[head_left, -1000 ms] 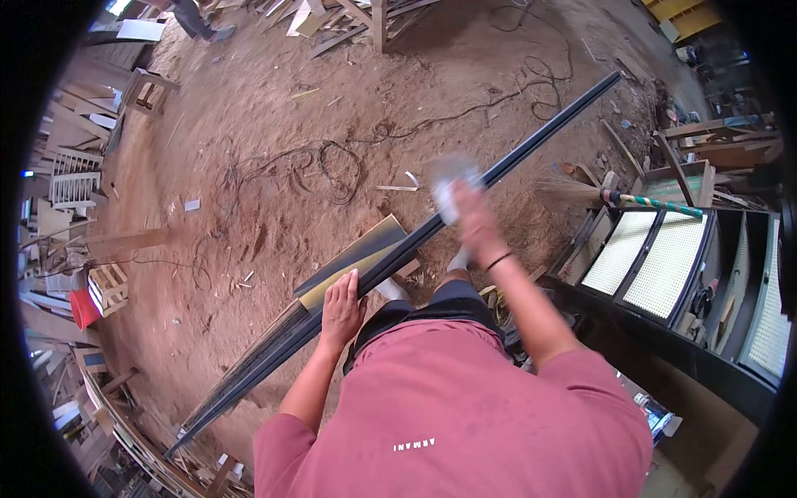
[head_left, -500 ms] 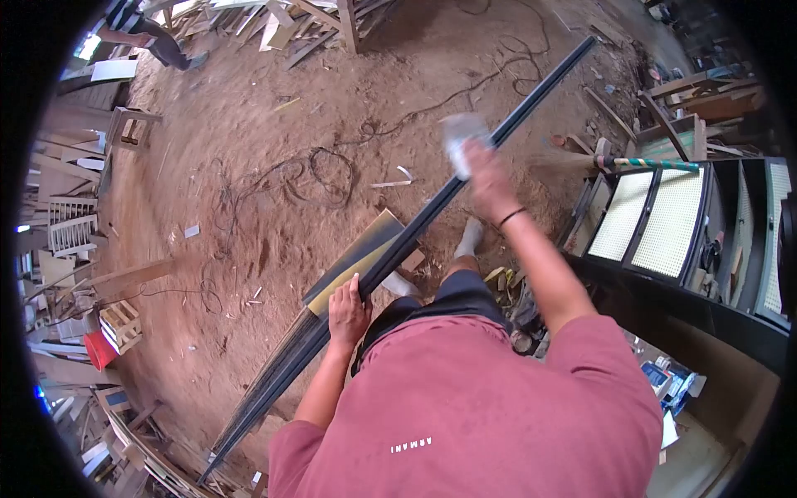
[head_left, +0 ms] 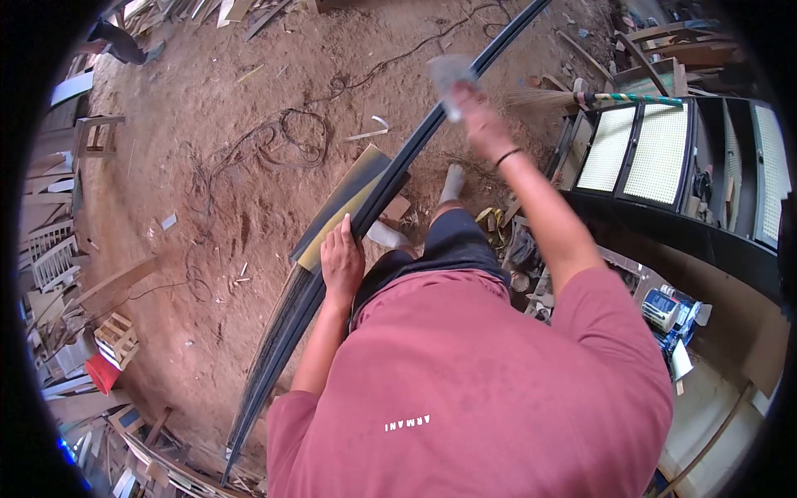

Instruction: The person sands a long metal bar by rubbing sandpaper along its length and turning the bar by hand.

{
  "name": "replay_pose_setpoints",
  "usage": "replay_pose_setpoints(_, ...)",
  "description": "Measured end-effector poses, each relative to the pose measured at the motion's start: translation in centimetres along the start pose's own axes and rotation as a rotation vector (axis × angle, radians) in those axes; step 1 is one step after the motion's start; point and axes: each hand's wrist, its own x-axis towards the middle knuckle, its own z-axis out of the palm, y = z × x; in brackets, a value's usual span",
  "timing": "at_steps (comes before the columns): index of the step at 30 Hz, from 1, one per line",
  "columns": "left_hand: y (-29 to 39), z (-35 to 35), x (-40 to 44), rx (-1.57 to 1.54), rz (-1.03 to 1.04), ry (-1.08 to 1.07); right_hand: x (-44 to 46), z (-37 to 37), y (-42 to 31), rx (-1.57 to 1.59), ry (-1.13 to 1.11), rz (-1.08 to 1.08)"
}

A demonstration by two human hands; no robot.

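A long dark strip (head_left: 403,155) with a groove along it runs diagonally from the upper right to the lower left, in front of my body. My left hand (head_left: 340,259) is closed on its middle part, beside a board with a black and yellow face (head_left: 340,208). Farther up the strip, my right hand (head_left: 484,126) is blurred by motion and grips a whitish cloth-like piece (head_left: 452,83) against the strip. Below my left hand, more dark lengths lie alongside the strip.
Cable (head_left: 282,137) lies coiled on the dirt floor. A black frame with pale mesh panels (head_left: 658,153) stands at right, a broom (head_left: 635,98) across its top. Scrap wood, a slatted crate (head_left: 116,340) and a red bucket (head_left: 102,373) are at left. Another person's leg (head_left: 120,41) shows at upper left.
My right hand has moved up along the strip with the whitish piece. My left hand keeps its place on the strip. The whole view has shifted, and the strip looks steeper.
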Motion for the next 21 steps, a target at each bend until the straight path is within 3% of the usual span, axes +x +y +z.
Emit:
replay_pose_setpoints(1,0.0,0.1,0.1,-0.009,0.003,0.008,-1.3,1.4,-4.2,0.178,-0.074,0.023)
replay_pose_setpoints(4,0.1,0.3,-0.1,-0.017,0.003,0.017,-7.4,4.9,-17.7,0.069,-0.287,-0.205)
replay_pose_setpoints(5,0.0,0.3,-0.3,-0.013,0.002,0.020,-8.5,4.8,-20.9,0.071,-0.247,-0.373)
replay_pose_setpoints(6,-0.3,0.3,-0.6,-0.006,0.000,0.025,-9.2,5.4,-21.8,0.161,-0.211,-0.332)
replay_pose_setpoints(8,-0.9,0.4,-1.2,-0.011,0.006,0.038,-6.7,2.8,-19.0,-0.065,-0.369,-0.273)
replay_pose_setpoints(9,-1.2,-0.1,-1.5,-0.003,0.004,0.032,-5.9,4.0,-14.3,-0.027,-0.205,-0.230)
replay_pose_setpoints(11,-1.5,-1.1,-2.2,-0.021,-0.027,0.011,-1.9,0.8,-7.0,0.017,-0.134,0.020)
replay_pose_setpoints(13,-2.0,-1.9,-3.4,-0.045,-0.091,-0.057,0.6,-0.5,-0.9,-0.204,-0.048,-0.003)
replay_pose_setpoints(16,-3.1,-3.0,-5.4,-0.035,-0.133,-0.067,-1.0,3.3,-4.8,0.064,0.115,-0.044)
replay_pose_setpoints(18,-3.9,-3.0,-6.4,-0.030,-0.179,-0.069,-4.6,4.1,-15.1,0.146,-0.252,0.014)
replay_pose_setpoints(20,-4.3,-3.1,-7.3,-0.038,-0.197,-0.101,-7.3,4.7,-24.0,-0.111,-0.471,-0.224)
replay_pose_setpoints(21,-4.4,-3.2,-7.3,-0.035,-0.206,-0.115,-7.8,5.1,-24.4,-0.105,-0.474,-0.236)
